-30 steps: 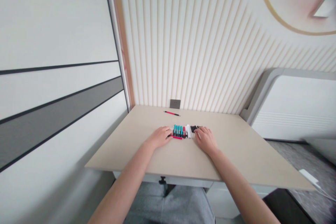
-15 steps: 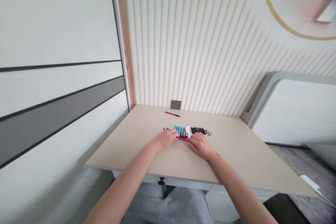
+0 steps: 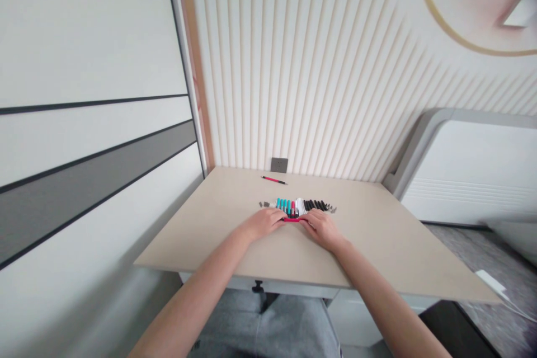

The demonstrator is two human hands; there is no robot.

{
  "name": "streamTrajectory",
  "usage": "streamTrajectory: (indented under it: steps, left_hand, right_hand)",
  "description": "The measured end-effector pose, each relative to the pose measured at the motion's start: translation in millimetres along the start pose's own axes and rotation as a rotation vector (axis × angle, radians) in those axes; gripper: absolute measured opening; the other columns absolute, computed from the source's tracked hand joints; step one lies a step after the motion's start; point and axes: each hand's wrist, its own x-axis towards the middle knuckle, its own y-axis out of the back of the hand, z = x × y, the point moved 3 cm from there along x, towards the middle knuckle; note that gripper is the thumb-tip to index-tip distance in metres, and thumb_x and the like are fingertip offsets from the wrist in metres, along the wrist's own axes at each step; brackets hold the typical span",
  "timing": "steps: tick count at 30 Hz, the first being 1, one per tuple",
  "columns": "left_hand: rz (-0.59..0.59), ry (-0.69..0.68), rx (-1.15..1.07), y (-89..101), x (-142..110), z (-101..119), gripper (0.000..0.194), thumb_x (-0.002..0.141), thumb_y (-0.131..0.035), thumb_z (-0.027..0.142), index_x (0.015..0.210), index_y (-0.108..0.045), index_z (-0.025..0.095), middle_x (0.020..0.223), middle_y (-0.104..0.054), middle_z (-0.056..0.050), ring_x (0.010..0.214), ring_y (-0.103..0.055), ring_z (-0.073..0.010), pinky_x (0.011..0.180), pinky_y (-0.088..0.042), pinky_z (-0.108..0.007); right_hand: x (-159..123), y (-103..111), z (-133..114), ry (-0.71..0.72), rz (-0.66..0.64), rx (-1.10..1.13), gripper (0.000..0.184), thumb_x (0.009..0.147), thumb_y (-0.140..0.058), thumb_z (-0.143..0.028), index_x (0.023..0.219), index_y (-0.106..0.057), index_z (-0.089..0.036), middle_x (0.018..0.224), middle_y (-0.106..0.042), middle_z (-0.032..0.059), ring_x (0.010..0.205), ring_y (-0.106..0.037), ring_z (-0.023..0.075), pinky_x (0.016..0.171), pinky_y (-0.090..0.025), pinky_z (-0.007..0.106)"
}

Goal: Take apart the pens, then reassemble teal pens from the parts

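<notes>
On the beige table (image 3: 377,246) lies a tight row of upright-facing pens, with teal markers (image 3: 284,206) at the left, white pens (image 3: 300,207) in the middle and black pens (image 3: 318,206) at the right. Small grey pieces (image 3: 264,204) sit at the row's left end. A slim red pen (image 3: 291,220) lies across the row's near side. My left hand (image 3: 263,223) and my right hand (image 3: 323,229) meet at its two ends, fingertips on it. Farther back lies a lone red-and-black pencil (image 3: 274,180).
A dark grey wall socket plate (image 3: 279,165) sits just above the table's back edge. Ribbed cream wall panels (image 3: 293,67) rise behind the table, and a white panelled unit (image 3: 470,173) stands to the right. A white plug and cable (image 3: 489,279) lie on the floor.
Over the last second, my hands have drawn together and the red pen has shifted right from under my left hand to between both hands. Since half a second ago, little has moved.
</notes>
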Motion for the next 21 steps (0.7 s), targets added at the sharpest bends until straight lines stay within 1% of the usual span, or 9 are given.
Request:
streamTrajectory:
  steps: [4,6,9,12,15,18,21]
  left_hand:
    - [0.108,0.050,-0.042,3.9,-0.2,-1.8,0.021,0.097,-0.048,0.032,0.108,-0.061,0.020,0.106,-0.067,-0.006,0.101,-0.061,-0.0175,0.092,-0.045,-0.029]
    - [0.140,0.054,-0.049,5.0,-0.3,-2.0,0.021,0.096,-0.048,0.034,0.106,-0.061,0.020,0.104,-0.067,-0.006,0.100,-0.061,-0.0175,0.091,-0.046,-0.029]
    - [0.163,0.040,-0.044,5.5,-0.5,-1.3,0.022,0.097,-0.047,0.034,0.105,-0.061,0.019,0.102,-0.067,-0.006,0.099,-0.062,-0.0176,0.091,-0.046,-0.029]
    - [0.192,0.053,-0.051,6.4,-0.6,-1.3,0.022,0.096,-0.049,0.034,0.107,-0.060,0.020,0.103,-0.067,-0.006,0.097,-0.062,-0.0177,0.090,-0.047,-0.029]
    - [0.235,0.126,-0.088,8.0,-1.5,-3.4,0.022,0.094,-0.052,0.035,0.108,-0.059,0.020,0.097,-0.068,-0.004,0.084,-0.064,-0.0152,0.082,-0.048,-0.026]
    - [0.288,0.172,-0.117,10.3,-2.8,-5.2,0.021,0.093,-0.053,0.036,0.105,-0.060,0.019,0.087,-0.067,-0.002,0.069,-0.060,-0.0119,0.072,-0.048,-0.023]
    - [0.403,0.162,-0.123,15.9,-4.6,-7.1,0.019,0.094,-0.051,0.034,0.100,-0.060,0.019,0.085,-0.066,-0.001,0.066,-0.057,-0.0109,0.068,-0.047,-0.022]
  right_hand:
    - [1.7,-0.8,-4.0,0.005,-0.091,0.072,0.026,0.097,-0.045,-0.035,0.101,-0.066,-0.020,0.085,-0.065,0.0060,0.081,-0.058,0.0174,0.075,-0.043,0.028]
    - [3.0,-1.0,-6.2,0.003,-0.130,0.092,0.026,0.095,-0.047,-0.037,0.099,-0.067,-0.020,0.083,-0.065,0.0057,0.079,-0.059,0.0172,0.075,-0.043,0.028]
    - [4.2,-1.3,-7.2,-0.014,-0.147,0.106,0.027,0.095,-0.046,-0.036,0.097,-0.067,-0.019,0.084,-0.065,0.0058,0.080,-0.059,0.0172,0.075,-0.044,0.027]
    - [4.2,-2.2,-6.0,-0.025,-0.140,0.102,0.026,0.096,-0.046,-0.035,0.096,-0.067,-0.020,0.086,-0.066,0.0053,0.082,-0.060,0.0168,0.075,-0.044,0.027]
    - [3.5,-3.3,-5.4,-0.009,-0.139,0.082,0.025,0.096,-0.046,-0.033,0.095,-0.067,-0.021,0.089,-0.067,0.0051,0.085,-0.061,0.0162,0.076,-0.044,0.025]
    - [2.9,-4.1,-5.0,-0.003,-0.134,0.062,0.026,0.097,-0.045,-0.032,0.092,-0.067,-0.021,0.089,-0.067,0.0050,0.083,-0.061,0.0156,0.076,-0.044,0.025]
    - [2.6,-4.8,-3.3,-0.039,-0.118,0.050,0.029,0.097,-0.044,-0.033,0.088,-0.068,-0.019,0.084,-0.065,0.0056,0.079,-0.060,0.0159,0.074,-0.044,0.025]
